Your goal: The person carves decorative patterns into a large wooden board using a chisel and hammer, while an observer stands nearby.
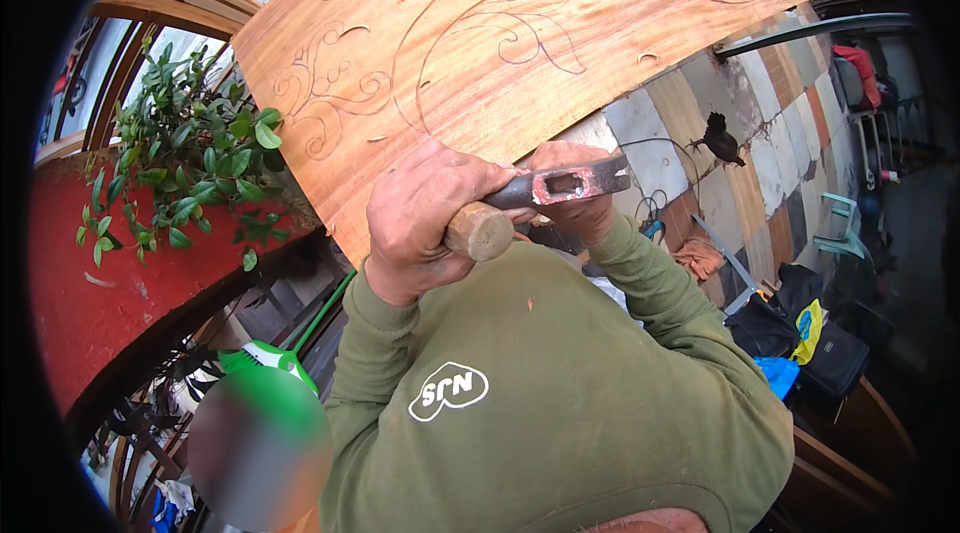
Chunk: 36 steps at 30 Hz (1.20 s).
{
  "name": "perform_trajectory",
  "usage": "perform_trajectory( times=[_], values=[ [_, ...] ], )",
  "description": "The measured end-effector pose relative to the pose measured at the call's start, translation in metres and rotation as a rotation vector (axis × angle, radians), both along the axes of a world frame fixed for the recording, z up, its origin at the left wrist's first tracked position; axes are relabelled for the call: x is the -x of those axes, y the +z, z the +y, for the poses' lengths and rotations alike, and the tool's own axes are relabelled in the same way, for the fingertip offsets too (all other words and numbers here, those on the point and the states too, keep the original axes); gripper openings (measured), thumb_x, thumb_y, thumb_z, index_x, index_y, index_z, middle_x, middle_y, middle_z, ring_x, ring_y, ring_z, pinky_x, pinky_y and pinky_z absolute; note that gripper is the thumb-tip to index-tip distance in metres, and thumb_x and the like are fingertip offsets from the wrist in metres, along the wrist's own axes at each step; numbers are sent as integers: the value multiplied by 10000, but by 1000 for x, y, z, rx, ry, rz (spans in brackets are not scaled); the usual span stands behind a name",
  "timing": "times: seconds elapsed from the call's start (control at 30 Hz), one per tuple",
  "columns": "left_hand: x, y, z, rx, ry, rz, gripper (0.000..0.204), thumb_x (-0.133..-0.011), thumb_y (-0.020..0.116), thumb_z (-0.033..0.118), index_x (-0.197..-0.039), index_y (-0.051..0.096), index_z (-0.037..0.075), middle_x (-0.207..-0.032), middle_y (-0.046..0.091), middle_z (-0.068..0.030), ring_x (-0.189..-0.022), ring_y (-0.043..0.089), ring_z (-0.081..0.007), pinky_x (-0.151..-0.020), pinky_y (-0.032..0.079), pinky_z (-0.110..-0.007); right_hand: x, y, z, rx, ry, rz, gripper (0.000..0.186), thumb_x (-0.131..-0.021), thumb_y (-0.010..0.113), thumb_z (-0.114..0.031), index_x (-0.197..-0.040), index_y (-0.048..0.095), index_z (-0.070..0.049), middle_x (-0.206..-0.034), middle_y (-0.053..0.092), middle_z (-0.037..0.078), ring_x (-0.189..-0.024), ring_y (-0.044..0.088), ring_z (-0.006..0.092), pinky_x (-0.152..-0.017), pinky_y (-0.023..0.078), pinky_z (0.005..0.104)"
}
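My left hand (415,208) is closed around a round wooden handle (481,233), its blunt end toward me. The tool's other end is hidden, though the handle looks like a chisel's. Just right of it, my right hand (575,158) grips a hammer (578,182) with a dark head and red marks around its eye. The hammer head covers most of those fingers, and its shaft is out of sight. Both hands are close together at the near edge of a large wooden panel (480,63). Scrolls and leaf shapes are drawn and cut into its surface.
Curled wood shavings (355,30) lie on the panel. At left, a leafy plant (200,153) hangs over a red ledge (110,303), with a green broom (275,358) below. A dark bird (720,140) stands on the tiled floor (650,158); bags (835,358) lie at right.
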State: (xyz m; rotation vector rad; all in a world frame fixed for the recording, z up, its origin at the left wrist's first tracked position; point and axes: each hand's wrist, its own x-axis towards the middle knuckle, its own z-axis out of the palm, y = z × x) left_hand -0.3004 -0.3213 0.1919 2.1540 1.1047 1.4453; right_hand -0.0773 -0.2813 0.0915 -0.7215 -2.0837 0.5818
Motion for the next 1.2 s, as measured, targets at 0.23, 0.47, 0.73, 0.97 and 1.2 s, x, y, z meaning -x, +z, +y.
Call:
perform_trajectory(
  times=[0.23,0.47,0.73,0.97,1.2],
  values=[
    [-4,-2,-5,111,7,44,452,-756,965,150,-1120,755,-16,-851,738,-89,-725,692,-216,-674,539,-344,-20,5,-19,537,71,213,282,-865,912,-141,-1087,769,-42,-960,781,56,-812,738,162,-680,595,325],
    [31,-55,-39,209,514,-544,439,-897,904,91,-1260,681,-16,-802,635,24,-694,576,-67,-605,482,-218,-58,-17,-59,1173,-107,620,424,-987,814,-133,-1352,655,13,-823,640,0,-667,555,59,-567,441,218],
    [48,-88,-38,87,655,-690,455,-1061,737,292,-1327,566,-35,-811,616,-17,-676,592,-79,-512,425,-200,-90,-21,-65,1028,72,573,332,-1054,718,-149,-1351,599,-61,-935,620,40,-624,533,104,-541,436,256],
    [58,-100,-13,59,607,-747,496,-1087,688,363,-1361,542,-24,-781,552,-8,-649,543,-93,-562,446,-238,-75,-20,-75,1200,-162,648,214,-1061,698,-135,-1227,593,-49,-855,572,15,-575,489,89,-498,410,260],
    [72,-104,21,241,557,-832,414,-1136,581,357,-1327,589,-11,-803,539,-21,-676,536,-90,-569,440,-240,-48,-23,-65,706,-305,620,106,-1053,680,-64,-1109,595,-32,-794,554,11,-550,475,96,-516,431,265]
  ],
)
